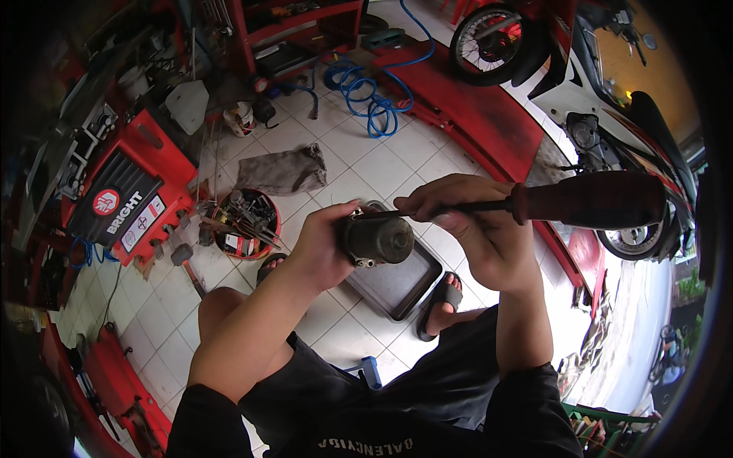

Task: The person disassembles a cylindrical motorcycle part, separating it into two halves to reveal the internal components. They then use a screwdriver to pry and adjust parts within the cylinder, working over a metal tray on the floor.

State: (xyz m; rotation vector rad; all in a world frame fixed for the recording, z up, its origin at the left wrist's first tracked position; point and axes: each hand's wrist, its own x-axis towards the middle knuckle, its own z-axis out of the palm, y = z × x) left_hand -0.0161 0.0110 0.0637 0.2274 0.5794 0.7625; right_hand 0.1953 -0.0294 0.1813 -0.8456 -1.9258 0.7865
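In my left hand [319, 243] is a dark cylindrical metal part [382, 240] with bolt lugs on its rim, perhaps a small motor; its rounded end faces toward me and right. My right hand [481, 233] grips the shaft of a screwdriver [588, 200] between thumb and fingers. The thick dark red handle sticks out to the right, past the knuckles. Its shaft runs left to the upper edge of the cylinder; whether the tip touches a screw is hidden. Below both hands a grey metal tray [397, 286] lies on the floor between my feet.
A red tub of tools [267, 248] and a dirty grey rag [282, 169] are on the tiles at left, near a red and black machine [126, 195]. A blue hose [374, 107] coils ahead. At right are a red lift platform [473, 114] and a motorcycle [588, 99].
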